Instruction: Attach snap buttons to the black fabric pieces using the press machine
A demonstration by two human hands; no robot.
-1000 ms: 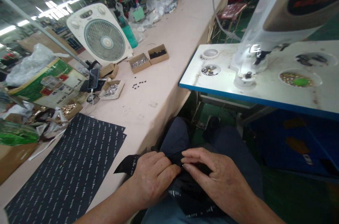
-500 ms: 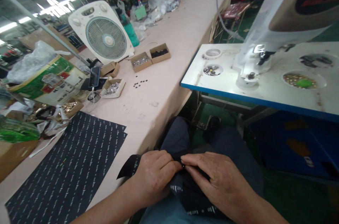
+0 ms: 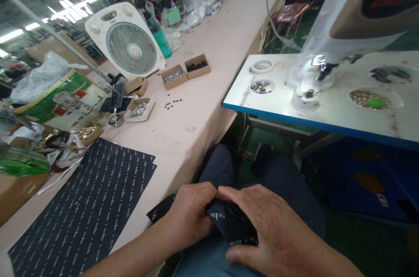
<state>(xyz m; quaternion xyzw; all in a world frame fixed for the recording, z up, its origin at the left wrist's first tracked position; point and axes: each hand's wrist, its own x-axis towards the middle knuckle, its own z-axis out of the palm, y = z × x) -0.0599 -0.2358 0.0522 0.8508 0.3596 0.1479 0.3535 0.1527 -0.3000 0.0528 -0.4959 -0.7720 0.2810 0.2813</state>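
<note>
Above my lap, a piece of black printed fabric [image 3: 225, 220] with white "EAST BOY" lettering is bunched between my hands. My left hand [image 3: 193, 209] is closed on its upper edge, and a corner of the cloth sticks out past the wrist side. Across from it, my right hand [image 3: 271, 220] curves around the other side of the cloth, its thumb low and apart from the fingers. The fingertips of both hands meet at the top of the fabric. What lies inside the folds is hidden.
Black patterned sheets [image 3: 88, 198] lie on the long table [image 3: 190, 115] to my left. Behind them stand small boxes of metal parts [image 3: 139, 110], a phone [image 3: 117, 96] and a fan [image 3: 131, 46]. At right, a machine [image 3: 314, 76] rises from a white blue-edged table [image 3: 281, 107].
My right thumb has moved down and away from the fingers, which have shifted slightly left against my left hand. The fabric is folded more tightly between both hands.
</note>
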